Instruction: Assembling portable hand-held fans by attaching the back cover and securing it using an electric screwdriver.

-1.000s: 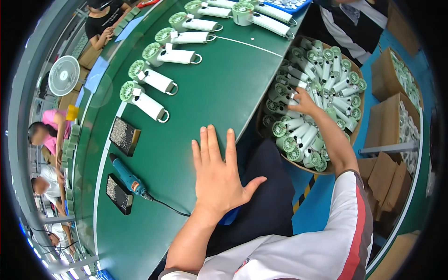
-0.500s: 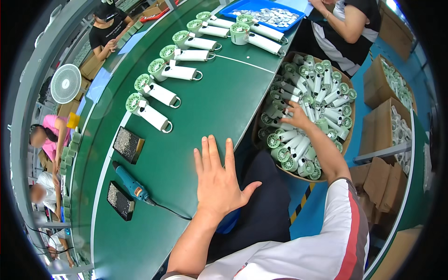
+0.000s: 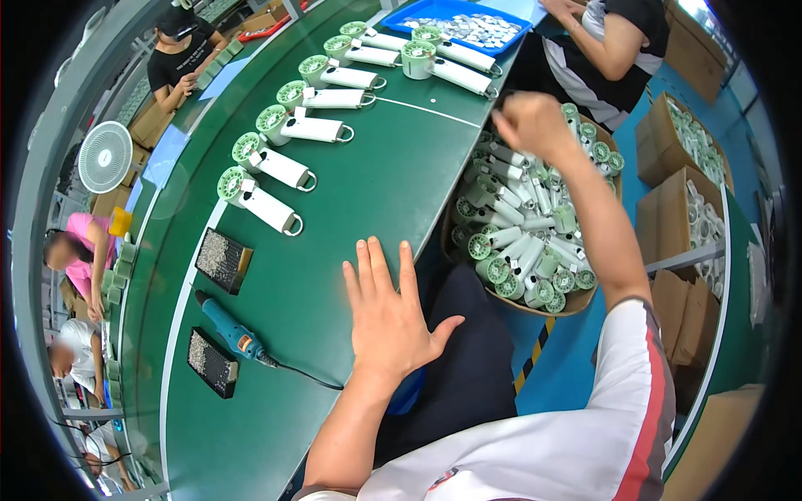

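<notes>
My left hand lies flat with fingers spread on the near edge of the green table, holding nothing. My right hand is raised over the far end of a cardboard box filled with white and light green handheld fans. Its fingers look curled and are blurred; whatever they might hold is hidden. Close to its fingertips, at the table's edge, lies the handle of a fan. Several more handheld fans lie in a row along the table, each with a loop at its handle end.
An electric screwdriver with a cord lies between two black trays of screws. At the far end is a blue tray of small silvery pieces, near a seated co-worker. More boxes stand at the right.
My right hand has lifted from among the fans in the box and moved away from me toward the table's far right edge. My left hand has stayed in place.
</notes>
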Tool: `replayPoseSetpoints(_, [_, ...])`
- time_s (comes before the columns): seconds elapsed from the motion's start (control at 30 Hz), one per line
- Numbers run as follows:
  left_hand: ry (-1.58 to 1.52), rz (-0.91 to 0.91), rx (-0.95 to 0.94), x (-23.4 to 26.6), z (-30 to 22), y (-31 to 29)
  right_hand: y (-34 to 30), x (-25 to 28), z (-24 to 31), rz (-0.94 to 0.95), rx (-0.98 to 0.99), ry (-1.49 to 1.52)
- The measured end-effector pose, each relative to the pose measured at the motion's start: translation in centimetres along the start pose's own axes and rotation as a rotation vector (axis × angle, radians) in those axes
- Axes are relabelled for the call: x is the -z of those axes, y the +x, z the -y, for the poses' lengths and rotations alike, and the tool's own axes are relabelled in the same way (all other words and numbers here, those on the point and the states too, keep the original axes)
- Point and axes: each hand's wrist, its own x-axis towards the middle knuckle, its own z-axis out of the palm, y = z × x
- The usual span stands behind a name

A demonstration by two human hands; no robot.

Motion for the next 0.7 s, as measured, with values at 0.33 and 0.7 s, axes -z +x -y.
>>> replayPoseSetpoints(0.33, [-0.007,-0.042,-0.035,-0.8,0.5,0.2,14.8,-5.5,-2.7,0.494,-0.132,-0.017])
replayPoseSetpoints(0.7, [0.013,-0.036,-0.020,-0.9,0.3,0.1,15.6,-6.3,-2.9,0.600,-0.235,0.066])
